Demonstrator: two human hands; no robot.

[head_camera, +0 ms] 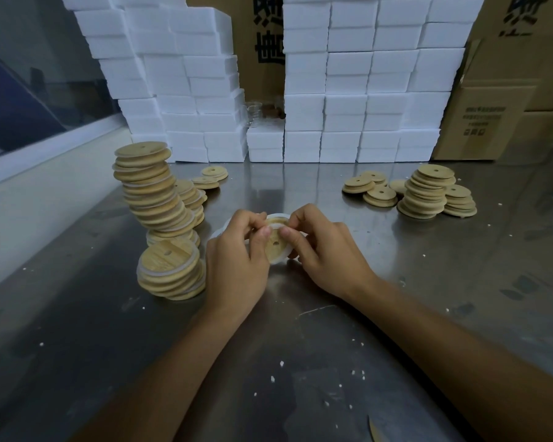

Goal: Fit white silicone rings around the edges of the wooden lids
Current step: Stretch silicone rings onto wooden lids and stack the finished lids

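I hold one wooden lid [276,242] above the table centre, my left hand [237,263] and right hand [320,253] both pinching the white silicone ring [280,216] onto its edge. The ring may slip off the far side if my thumbs release unevenly.

Table [300,362] centre: left hand [237,263] and right hand [323,253] meet on one lid [275,244], ring [280,215] round its far edge. Left of the hands, a leaning lid stack [154,193] (rings between the lids), a shorter stack [173,272] before it. Loose lids [209,177] behind those. Far right, another lid pile [428,194]. Foam blocks [364,90] stacked along the back, cardboard boxes [492,106] behind and right of them.
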